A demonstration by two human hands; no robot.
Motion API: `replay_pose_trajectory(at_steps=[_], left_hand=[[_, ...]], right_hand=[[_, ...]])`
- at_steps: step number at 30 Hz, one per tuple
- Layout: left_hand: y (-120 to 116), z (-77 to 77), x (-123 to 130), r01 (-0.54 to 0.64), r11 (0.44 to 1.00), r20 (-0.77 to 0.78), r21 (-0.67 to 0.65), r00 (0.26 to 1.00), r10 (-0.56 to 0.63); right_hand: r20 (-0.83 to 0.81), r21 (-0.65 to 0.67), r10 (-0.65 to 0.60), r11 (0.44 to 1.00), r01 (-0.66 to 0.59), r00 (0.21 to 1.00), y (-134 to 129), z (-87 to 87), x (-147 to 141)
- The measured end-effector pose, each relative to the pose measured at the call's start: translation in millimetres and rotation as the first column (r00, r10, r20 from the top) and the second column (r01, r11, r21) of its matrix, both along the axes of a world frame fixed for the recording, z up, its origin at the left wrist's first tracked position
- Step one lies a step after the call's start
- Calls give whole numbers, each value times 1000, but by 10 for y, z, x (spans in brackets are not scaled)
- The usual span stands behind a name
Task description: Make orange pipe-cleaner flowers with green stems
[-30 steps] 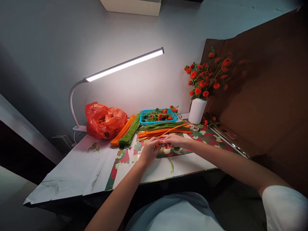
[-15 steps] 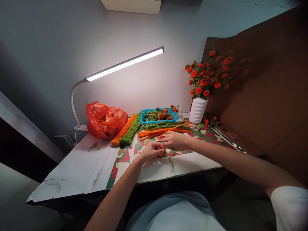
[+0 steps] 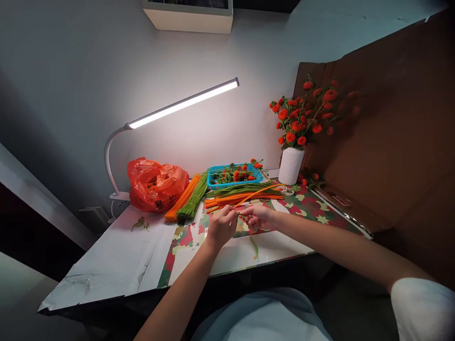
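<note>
head view: both hands meet over the camouflage-pattern mat (image 3: 309,208), near the front of the table (image 3: 117,255). left hand (image 3: 222,225) has thumb and fingers pinched together at a small green piece (image 3: 241,216), mostly hidden, exact shape too small to tell. right hand (image 3: 256,217) has its fingertips at the same piece, other fingers curled; can't tell if they clamp on it. small green piece is between the two hands, above the mat.

just beyond the hands: orange stems (image 3: 222,201) lying flat, one loose orange stem slanting over them, green stems (image 3: 238,189) right behind. blue basket (image 3: 234,183) behind those, holding red flowers with green stalks. upright orange bundle (image 3: 183,199) and green bundle (image 3: 192,201) lie side by side, left of the basket, next to red plastic bag (image 3: 156,184). white ribbed vase (image 3: 291,166) stands at right with red flowers, tape rolls (image 3: 289,192) near its base. lit lamp (image 3: 185,103) above, base at the table's back left. green scrap (image 3: 254,247) on the white strip in front.
</note>
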State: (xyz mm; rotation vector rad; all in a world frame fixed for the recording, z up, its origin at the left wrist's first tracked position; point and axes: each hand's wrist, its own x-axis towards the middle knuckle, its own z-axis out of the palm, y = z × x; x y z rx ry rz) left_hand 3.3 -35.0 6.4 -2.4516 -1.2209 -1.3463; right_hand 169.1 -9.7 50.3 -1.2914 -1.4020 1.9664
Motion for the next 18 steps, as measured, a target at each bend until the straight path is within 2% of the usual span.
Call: replay_pose_trajectory(at_steps=[1,2,3,4,5,6,7,8,9,10,11,13,16,18], left_hand=[[9,-4,-4,6,999,37,-34,999,-5],[21,-9,-9,20,996,88,-85,996,-12],[36,-15,-14,39,988,146,-147,989,-17],[52,-21,-18,62,974,204,-217,979,-17],[67,-27,-21,91,952,257,-293,966,-14],[82,-35,-23,127,920,301,-370,954,-10],[94,-44,-22,166,883,341,-440,940,-8],[103,-53,-20,205,843,373,-497,928,-6],[109,-63,-16,237,809,396,-539,918,-5],[112,-72,-12,255,785,407,-565,913,-4],[113,-79,-9,260,773,407,-578,914,-3],[106,-85,-4,233,781,376,-579,926,2],[81,-68,-1,170,824,291,-540,957,-6],[54,-47,3,134,867,206,-480,978,-37]], right_hand=[[59,111,6,994,-13,998,-6,19,17],[135,277,-6,960,-31,991,-15,41,43],[213,479,-38,875,-70,976,-28,66,76],[289,674,-78,725,-145,954,-43,93,114],[358,818,-121,519,-248,926,-60,120,150],[426,881,-156,294,-370,891,-77,144,181],[508,861,-182,102,-497,842,-93,163,203],[582,797,-221,-38,-603,783,-109,176,212],[639,720,-268,-122,-683,721,-122,182,209],[680,650,-314,-162,-743,663,-133,183,193],[704,597,-355,-173,-783,615,-142,180,167],[737,533,-402,-148,-833,543,-149,170,104],[781,510,-389,-55,-859,488,-117,161,32],[809,538,-312,54,-841,498,-52,152,26]])
